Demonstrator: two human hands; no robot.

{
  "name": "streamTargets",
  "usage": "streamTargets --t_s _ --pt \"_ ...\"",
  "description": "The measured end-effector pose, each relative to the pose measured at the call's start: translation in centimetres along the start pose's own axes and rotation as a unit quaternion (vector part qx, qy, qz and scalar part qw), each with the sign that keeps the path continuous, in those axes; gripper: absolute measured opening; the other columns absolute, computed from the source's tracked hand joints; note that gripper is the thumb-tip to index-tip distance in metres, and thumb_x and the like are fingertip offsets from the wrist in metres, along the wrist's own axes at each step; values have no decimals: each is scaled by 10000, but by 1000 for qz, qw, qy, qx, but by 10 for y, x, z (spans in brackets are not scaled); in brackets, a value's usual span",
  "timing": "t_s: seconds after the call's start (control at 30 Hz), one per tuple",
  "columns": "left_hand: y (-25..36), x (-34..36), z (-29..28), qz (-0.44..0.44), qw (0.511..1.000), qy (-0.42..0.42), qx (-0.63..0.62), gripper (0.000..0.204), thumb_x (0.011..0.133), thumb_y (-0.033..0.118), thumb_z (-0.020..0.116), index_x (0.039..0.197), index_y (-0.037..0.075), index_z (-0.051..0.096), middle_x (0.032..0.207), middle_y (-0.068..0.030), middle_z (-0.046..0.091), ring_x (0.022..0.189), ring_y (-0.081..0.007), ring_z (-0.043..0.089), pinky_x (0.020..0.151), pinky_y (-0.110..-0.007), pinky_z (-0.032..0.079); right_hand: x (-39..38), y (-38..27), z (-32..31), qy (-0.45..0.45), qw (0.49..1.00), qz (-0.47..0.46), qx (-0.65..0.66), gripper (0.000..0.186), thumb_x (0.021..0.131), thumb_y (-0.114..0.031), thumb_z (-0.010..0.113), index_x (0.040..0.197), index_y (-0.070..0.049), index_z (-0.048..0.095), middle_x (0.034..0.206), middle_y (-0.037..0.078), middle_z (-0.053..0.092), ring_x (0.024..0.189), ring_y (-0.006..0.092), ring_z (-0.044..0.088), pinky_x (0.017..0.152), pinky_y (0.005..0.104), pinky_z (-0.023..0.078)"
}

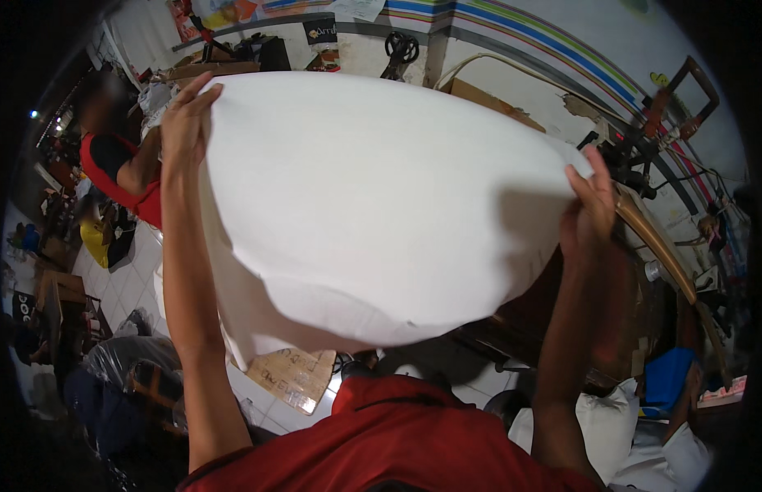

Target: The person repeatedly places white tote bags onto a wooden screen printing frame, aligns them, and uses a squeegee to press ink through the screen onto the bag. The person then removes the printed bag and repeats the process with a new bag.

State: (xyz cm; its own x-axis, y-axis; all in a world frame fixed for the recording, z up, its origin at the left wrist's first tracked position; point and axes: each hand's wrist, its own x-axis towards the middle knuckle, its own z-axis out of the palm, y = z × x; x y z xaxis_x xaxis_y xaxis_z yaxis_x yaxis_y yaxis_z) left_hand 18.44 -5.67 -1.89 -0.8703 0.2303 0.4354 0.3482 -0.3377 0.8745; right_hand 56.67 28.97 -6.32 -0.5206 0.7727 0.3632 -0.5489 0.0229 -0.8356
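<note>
A large piece of white fabric (373, 189) is stretched wide between my raised hands, and its lower edge sags in a loose curve above my lap. At the far left corner my left hand (187, 123) pinches the cloth between thumb and fingers. My right hand (593, 197) grips the opposite corner, with its fingertips over the edge. A shadow falls on the cloth beside the right hand. Behind the left forearm, a fold of the fabric hangs down. The cloth hides most of the work surface behind it.
At the left is a co-worker (123, 160) in a red and black top. A pair of dark scissors (401, 51) is by the back wall. A machine with a lever handle (688, 98) stands right. A cardboard piece (292, 379) lies on the tiled floor, near dark plastic bags (131, 365). White sacks (606, 422) lie lower right.
</note>
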Motion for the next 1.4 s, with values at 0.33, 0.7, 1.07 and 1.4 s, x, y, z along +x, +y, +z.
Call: streamTargets --t_s 0.33,0.7,1.07,1.4 --pt "-65 140 7 10 1000 -28 1 511 827 -21 613 1301 -99 440 1222 -231 543 953 -238 626 790 -265 507 99 84 70 42 998 -27 41 751 769 108 629 1383 130 197 1233 218 442 1086 269 529 953 323 434" --pt "-53 74 -52 -37 995 -79 54 590 824 23 645 1348 -82 396 1283 -191 519 1117 -219 547 960 -281 420 3 58 85 -5 999 9 -33 798 745 122 592 1416 104 161 1355 210 432 1213 257 471 1014 335 383" --pt "-169 -16 -142 -198 971 -87 99 610 770 -99 648 1335 -78 418 1169 -130 594 908 -129 602 773 -214 480 -133 173 51 43 982 179 -37 856 707 122 627 1436 52 184 1221 142 523 990 175 575 830 286 493" --pt "-261 -83 -223 -352 925 -60 134 605 719 -113 674 1291 -20 499 1051 -95 629 853 -155 631 750 -235 526 -218 269 24 30 902 415 -112 963 701 102 640 1477 -8 81 808 17 554 687 76 519 602 222 447"
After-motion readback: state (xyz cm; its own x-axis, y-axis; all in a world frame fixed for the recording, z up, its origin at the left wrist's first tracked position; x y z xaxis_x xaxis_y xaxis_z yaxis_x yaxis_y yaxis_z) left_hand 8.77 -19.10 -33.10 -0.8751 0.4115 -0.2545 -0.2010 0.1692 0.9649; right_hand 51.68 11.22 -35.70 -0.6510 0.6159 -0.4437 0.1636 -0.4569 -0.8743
